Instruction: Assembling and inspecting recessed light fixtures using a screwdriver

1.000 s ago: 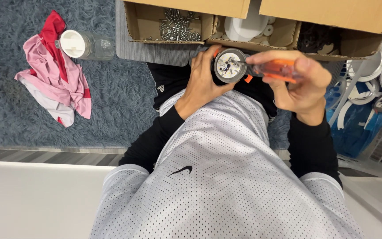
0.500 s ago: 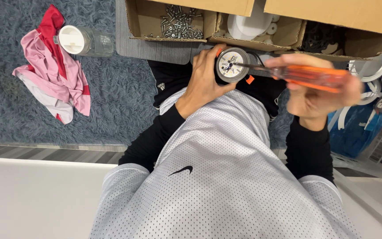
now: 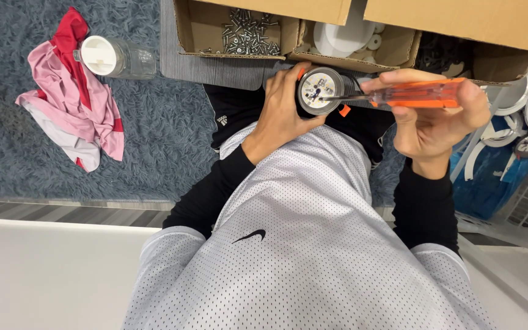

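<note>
Screw-driving step: left hand [image 3: 283,113] grips round part [image 3: 319,90]; right hand [image 3: 426,116] clasps screwdriver [image 3: 398,95]; next, steady turning seems needed.

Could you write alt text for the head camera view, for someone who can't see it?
Seen from above, a person's left hand grips a small round device while the right hand holds an orange-handled screwdriver with its tip on the device's face. Cardboard boxes of screws and white parts lie ahead, a pink cloth to the left.

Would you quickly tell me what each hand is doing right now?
Left hand: closed around the round part.
Right hand: closed on the orange screwdriver, tip at the part's face.
</note>
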